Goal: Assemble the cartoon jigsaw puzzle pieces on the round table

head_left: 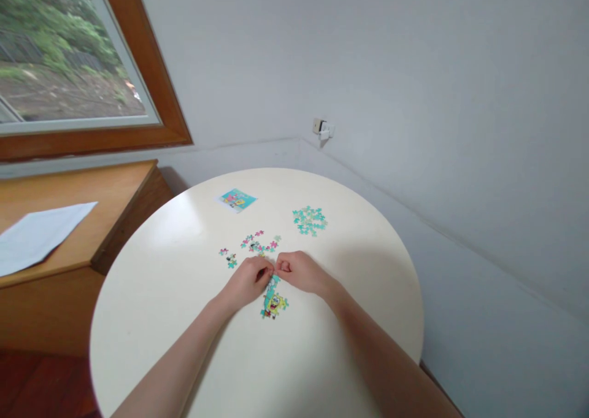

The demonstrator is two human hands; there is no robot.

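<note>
My left hand [251, 278] and my right hand [297, 269] meet fingertip to fingertip low over the middle of the round table. Both are closed in a pinch, and whatever sits between the fingers is too small to make out. Just below them lies a joined section of jigsaw puzzle [275, 302] with a yellow cartoon face and teal edges; its upper end runs under my fingers. Loose pink, teal and dark puzzle pieces [253, 243] are scattered beyond my hands. A few more pieces [230, 260] lie left of my left hand.
A pile of teal puzzle pieces [310, 220] lies at the table's far right. Farther left is a small picture card [237, 200]. The white round table [359, 344] stands near a wall outlet [324, 128]. A wooden desk [115, 203] with a white sheet [41, 237] is at left, beneath a window.
</note>
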